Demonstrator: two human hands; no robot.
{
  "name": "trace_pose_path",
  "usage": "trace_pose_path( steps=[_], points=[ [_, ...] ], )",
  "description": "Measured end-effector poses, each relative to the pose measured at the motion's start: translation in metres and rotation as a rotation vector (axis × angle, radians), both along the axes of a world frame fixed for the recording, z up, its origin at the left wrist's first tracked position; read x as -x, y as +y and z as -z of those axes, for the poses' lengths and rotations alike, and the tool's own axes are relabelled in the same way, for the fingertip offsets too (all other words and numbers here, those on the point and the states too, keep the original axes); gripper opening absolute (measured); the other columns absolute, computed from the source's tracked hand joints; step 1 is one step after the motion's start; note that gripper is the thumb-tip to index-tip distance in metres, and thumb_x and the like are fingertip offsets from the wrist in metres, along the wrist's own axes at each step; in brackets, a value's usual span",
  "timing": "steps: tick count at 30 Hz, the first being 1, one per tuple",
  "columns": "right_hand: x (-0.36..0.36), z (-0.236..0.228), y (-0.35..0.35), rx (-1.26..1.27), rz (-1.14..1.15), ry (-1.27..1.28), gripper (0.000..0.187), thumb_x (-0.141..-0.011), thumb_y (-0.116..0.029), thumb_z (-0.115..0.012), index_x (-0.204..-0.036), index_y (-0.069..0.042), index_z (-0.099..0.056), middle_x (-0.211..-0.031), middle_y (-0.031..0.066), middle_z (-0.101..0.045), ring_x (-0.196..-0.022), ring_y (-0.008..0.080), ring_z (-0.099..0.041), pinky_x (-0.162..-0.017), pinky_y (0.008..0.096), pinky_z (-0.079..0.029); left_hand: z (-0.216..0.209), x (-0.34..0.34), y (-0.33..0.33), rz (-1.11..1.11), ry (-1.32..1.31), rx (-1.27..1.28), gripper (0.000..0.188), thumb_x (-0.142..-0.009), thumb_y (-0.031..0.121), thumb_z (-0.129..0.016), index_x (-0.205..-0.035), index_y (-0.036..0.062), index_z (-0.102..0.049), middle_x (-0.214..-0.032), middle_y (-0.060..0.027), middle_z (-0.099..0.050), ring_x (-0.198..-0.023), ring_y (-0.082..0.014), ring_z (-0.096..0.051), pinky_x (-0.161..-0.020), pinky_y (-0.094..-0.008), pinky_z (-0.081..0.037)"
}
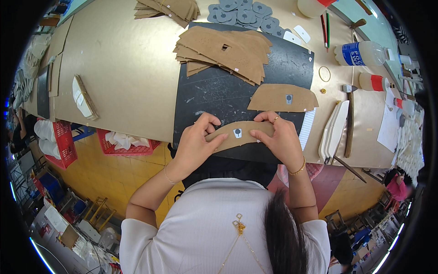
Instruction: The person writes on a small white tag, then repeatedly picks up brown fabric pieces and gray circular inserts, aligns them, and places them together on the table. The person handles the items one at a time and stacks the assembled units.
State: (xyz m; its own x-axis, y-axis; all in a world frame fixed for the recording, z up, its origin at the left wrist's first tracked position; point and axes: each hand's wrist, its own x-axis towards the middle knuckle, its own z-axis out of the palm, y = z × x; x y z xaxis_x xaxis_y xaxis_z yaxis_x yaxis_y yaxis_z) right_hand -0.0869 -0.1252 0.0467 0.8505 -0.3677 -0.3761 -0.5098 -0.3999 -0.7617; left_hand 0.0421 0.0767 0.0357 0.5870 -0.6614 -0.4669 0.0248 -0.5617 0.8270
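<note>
A curved brown cardboard piece (230,137) with a small grey patch (237,133) at its middle is held over the near edge of a black mat (214,91). My left hand (196,141) grips its left end and my right hand (278,137) grips its right end, thumbs on top. A second brown piece with a grey patch (283,97) lies flat on the mat just beyond my right hand. A stack of like brown pieces (228,52) rests farther back on the mat.
Several grey foam shapes (242,13) lie at the far edge. White curved pieces (335,130) and a hammer (350,114) sit to the right, with a plastic bottle (360,53) and a glue bottle (372,82). Red baskets (123,141) stand under the table on the left.
</note>
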Motion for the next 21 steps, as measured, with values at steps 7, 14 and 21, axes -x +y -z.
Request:
trace_pose_path(
  steps=[7, 14, 21],
  points=[
    [0.0008, 0.0017, 0.0003, 0.021, -0.009, -0.018, 0.03, -0.084, -0.014, -0.08, -0.106, 0.0, -0.064, -0.088, 0.0143, -0.073, -0.071, 0.0225, -0.073, -0.068, 0.0306, -0.055, 0.0007, 0.0006, -0.0002, 0.018, -0.028, -0.012, 0.033, -0.086, 0.017, -0.079, -0.108, 0.0022, -0.058, -0.073, -0.0084, -0.06, -0.063, -0.0184, -0.06, -0.06, -0.0312, -0.047],
    [0.0002, 0.0003, 0.001, 0.034, -0.011, 0.008, 0.03, -0.084, -0.014, -0.08, -0.107, -0.001, -0.065, -0.089, 0.0143, -0.073, -0.071, 0.0229, -0.073, -0.068, 0.031, -0.055, 0.0, 0.0015, -0.001, 0.023, -0.035, -0.03, 0.033, -0.086, 0.017, -0.079, -0.107, 0.0025, -0.058, -0.073, -0.0087, -0.06, -0.064, -0.0195, -0.06, -0.061, -0.0317, -0.048],
    [-0.0004, -0.0004, 0.0019, 0.054, -0.01, 0.007, 0.03, -0.083, -0.014, -0.08, -0.106, -0.001, -0.065, -0.089, 0.0143, -0.074, -0.072, 0.0238, -0.074, -0.068, 0.0314, -0.055, -0.0017, 0.0015, -0.0013, 0.04, -0.083, -0.025, 0.032, -0.086, 0.017, -0.078, -0.107, 0.0026, -0.058, -0.073, -0.0089, -0.06, -0.064, -0.0201, -0.061, -0.061, -0.032, -0.048]
  ],
)
